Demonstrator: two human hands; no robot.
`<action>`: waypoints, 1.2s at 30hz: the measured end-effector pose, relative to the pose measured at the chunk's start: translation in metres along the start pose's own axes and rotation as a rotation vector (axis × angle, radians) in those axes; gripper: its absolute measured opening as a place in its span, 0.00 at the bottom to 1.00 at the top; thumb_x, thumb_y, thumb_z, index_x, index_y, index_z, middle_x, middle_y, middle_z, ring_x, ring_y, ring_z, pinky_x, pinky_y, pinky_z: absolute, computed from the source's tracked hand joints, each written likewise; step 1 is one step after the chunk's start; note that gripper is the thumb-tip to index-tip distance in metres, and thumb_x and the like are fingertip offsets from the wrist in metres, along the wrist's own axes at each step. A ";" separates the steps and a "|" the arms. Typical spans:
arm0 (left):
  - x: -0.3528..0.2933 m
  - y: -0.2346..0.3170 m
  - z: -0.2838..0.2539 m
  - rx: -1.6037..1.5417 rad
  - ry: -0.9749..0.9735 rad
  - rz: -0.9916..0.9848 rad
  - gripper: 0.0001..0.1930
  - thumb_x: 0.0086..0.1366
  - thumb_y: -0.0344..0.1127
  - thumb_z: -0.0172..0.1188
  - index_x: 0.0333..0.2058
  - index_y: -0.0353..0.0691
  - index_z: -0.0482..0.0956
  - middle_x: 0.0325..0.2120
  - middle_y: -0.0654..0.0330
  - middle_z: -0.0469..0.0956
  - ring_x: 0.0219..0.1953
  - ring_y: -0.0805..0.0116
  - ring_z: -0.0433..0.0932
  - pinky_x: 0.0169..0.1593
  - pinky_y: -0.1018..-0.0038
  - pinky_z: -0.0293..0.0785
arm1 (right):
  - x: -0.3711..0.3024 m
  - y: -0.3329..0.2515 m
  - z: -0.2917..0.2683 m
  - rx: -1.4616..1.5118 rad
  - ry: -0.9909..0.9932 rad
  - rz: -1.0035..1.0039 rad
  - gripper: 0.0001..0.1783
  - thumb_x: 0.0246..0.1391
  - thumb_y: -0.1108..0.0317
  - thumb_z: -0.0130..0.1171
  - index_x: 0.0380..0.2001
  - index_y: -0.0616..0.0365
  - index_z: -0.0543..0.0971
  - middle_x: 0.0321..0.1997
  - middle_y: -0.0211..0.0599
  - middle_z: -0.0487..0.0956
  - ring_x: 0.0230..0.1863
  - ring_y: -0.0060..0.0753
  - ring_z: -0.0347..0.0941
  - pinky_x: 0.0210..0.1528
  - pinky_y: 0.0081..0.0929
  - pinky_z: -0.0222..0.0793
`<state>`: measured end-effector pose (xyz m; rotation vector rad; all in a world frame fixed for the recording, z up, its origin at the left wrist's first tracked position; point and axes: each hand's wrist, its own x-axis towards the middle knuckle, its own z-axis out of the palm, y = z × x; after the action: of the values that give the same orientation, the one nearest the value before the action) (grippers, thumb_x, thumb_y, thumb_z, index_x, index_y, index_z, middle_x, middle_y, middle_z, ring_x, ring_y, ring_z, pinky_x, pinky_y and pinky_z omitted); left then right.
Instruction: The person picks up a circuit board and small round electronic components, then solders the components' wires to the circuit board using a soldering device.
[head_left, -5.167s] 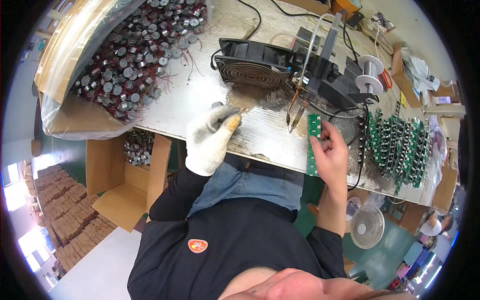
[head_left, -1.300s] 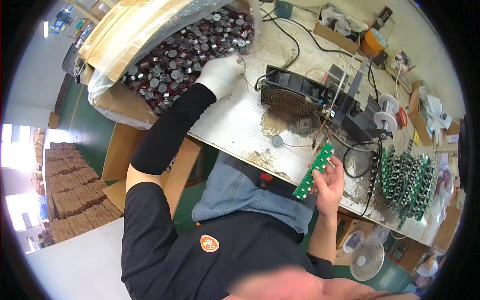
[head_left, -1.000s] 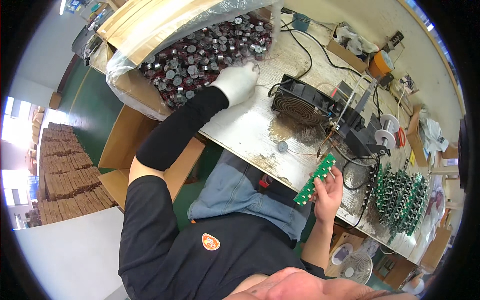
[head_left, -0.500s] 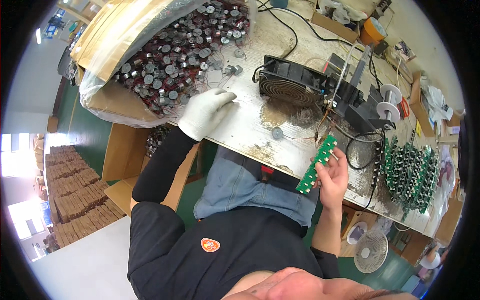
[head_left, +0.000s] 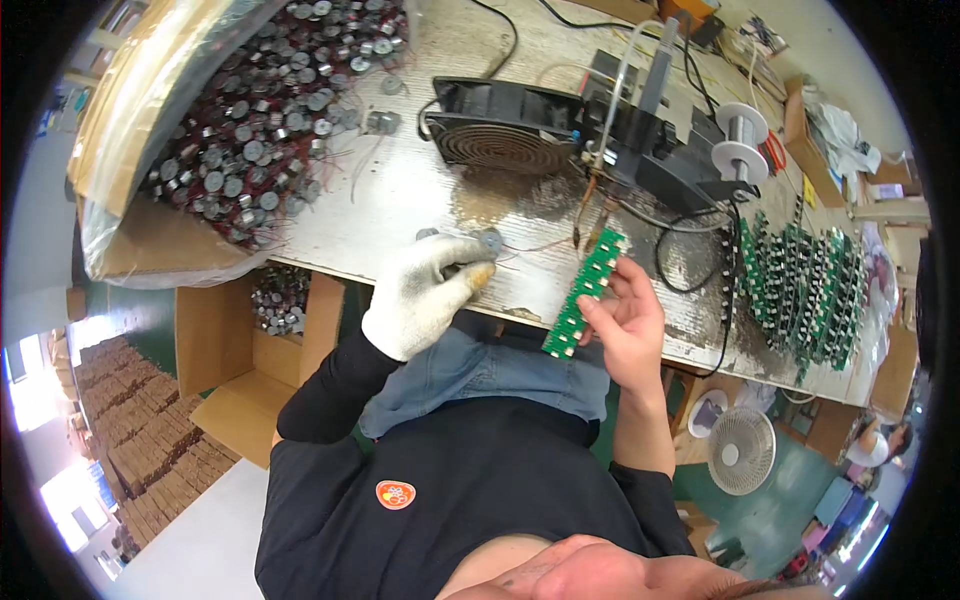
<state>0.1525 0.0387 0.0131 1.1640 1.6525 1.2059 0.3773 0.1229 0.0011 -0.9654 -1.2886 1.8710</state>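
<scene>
Across the bench we have a heap of small silver discs with red wires at the far left, spilling from a plastic-lined carton, while a black fan stands beyond our hands. Beside the fan sits a black soldering stand, whose metal tip points down close to the upper end of our work, so it crowds the space there. A spool is mounted on the stand's right, a black cable loops near our right grip, and a row of green boards fills the right end. That right grip is closed on a green circuit board, slanting up and away, fingers along its right edge. Our gloved left grip is curled narrow, a wired disc at its fingertips; we cannot tell whether it is pinched.
</scene>
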 end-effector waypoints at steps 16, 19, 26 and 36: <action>0.019 0.021 0.043 -0.410 -0.177 -0.365 0.10 0.61 0.30 0.57 0.37 0.28 0.75 0.30 0.58 0.78 0.33 0.74 0.78 0.36 0.79 0.74 | -0.005 0.002 -0.002 0.035 -0.063 0.034 0.29 0.53 0.82 0.55 0.58 0.65 0.59 0.47 0.43 0.73 0.32 0.21 0.75 0.25 0.15 0.71; 0.020 0.022 0.044 -0.434 -0.184 -0.368 0.09 0.62 0.30 0.57 0.36 0.28 0.74 0.29 0.58 0.78 0.33 0.75 0.77 0.35 0.80 0.74 | -0.006 0.001 -0.001 0.034 -0.068 0.029 0.29 0.54 0.81 0.56 0.58 0.65 0.59 0.48 0.43 0.73 0.32 0.21 0.75 0.26 0.15 0.71; 0.022 0.012 0.045 -0.404 -0.171 -0.352 0.08 0.61 0.31 0.57 0.34 0.30 0.75 0.28 0.60 0.77 0.30 0.78 0.74 0.33 0.80 0.70 | -0.005 0.003 0.000 0.036 -0.081 0.015 0.29 0.53 0.81 0.56 0.58 0.66 0.59 0.47 0.42 0.73 0.32 0.21 0.75 0.25 0.14 0.70; 0.022 0.015 0.043 -0.364 -0.138 -0.343 0.10 0.60 0.32 0.57 0.34 0.29 0.76 0.28 0.59 0.78 0.30 0.78 0.74 0.34 0.80 0.71 | -0.006 0.000 0.003 0.056 -0.083 -0.007 0.29 0.53 0.82 0.56 0.57 0.66 0.59 0.47 0.42 0.73 0.32 0.22 0.75 0.25 0.15 0.71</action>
<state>0.1899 0.0729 0.0151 0.6901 1.3868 1.1176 0.3775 0.1168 0.0029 -0.8617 -1.2786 1.9495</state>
